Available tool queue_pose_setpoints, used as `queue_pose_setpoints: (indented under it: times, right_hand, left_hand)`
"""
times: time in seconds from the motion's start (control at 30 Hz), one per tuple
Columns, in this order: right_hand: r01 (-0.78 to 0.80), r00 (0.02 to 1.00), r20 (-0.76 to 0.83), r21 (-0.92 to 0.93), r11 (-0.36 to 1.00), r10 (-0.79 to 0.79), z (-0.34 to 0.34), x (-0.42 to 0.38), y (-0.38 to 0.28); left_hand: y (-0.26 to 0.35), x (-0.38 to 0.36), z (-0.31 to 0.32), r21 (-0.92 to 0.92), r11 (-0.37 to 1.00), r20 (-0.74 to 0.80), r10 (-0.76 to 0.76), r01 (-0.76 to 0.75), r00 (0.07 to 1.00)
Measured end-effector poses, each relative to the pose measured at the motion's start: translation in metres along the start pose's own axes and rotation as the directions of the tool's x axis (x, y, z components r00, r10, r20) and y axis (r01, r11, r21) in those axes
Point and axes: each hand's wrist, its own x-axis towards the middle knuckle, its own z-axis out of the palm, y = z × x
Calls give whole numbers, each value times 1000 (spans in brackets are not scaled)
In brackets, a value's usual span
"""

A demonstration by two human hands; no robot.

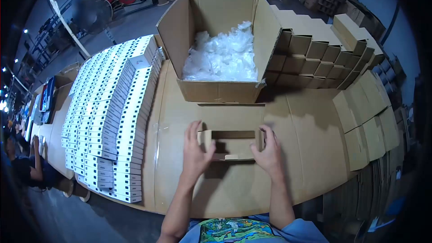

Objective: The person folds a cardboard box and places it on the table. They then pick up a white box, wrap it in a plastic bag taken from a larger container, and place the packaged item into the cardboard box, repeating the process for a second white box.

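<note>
In front of me on the table is a small brown cardboard box (234, 146), its lid panel folded back and its inside facing up. My left hand (196, 147) grips its left end flap, thumb on the near side and fingers behind. At the opposite end my right hand (269, 151) holds the right flap between thumb and fingers. The box interior looks bare from here, though its far part is in shadow.
A big open carton (220, 91) with crumpled clear plastic (222, 56) stands beyond. Stacked white small boxes (108, 117) fill the left. Brown boxes (310, 58) are piled at the back right, flatter ones (366, 126) lower down. Another person's arm (37, 157) shows far left.
</note>
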Motion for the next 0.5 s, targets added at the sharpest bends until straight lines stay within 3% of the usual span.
queue_pose_setpoints:
  times: [0.03,0.13,0.17,0.23,0.3,0.33,0.37,0.47,0.5]
  right_hand:
    - [-85,995,54,104,991,79,-9,-3,1]
    - [101,995,2,126,987,-102,-29,-2,30]
    - [220,972,-104,110,969,-209,-28,-5,35]
    - [229,961,-152,-26,973,-230,-30,-7,38]
    - [257,925,-218,-248,934,-312,-34,-14,28]
    - [269,888,-252,-398,877,-386,-35,-19,13]
    - [264,845,-271,-539,800,-461,-34,-26,-2]
    - [467,857,-146,-186,865,-494,-15,-49,-33]
    - [460,875,-105,-123,879,-473,0,-51,-34]
  left_hand:
    - [-1,-2,-6,-249,962,-5,-121,116,993]
    - [-50,-13,-25,-330,932,-64,-182,152,981]
    - [-47,-21,-25,-348,917,-86,-239,196,967]
    - [-34,-24,-25,-390,885,-143,-330,253,933]
    - [-18,-29,-33,58,997,-393,-28,55,919]
    - [-8,-33,-36,293,956,-454,157,-19,877]
    - [4,-41,-39,303,950,-467,218,-77,857]
    - [25,-69,-26,91,892,-86,451,-443,889]
    - [36,-74,-13,66,925,-35,376,-373,926]
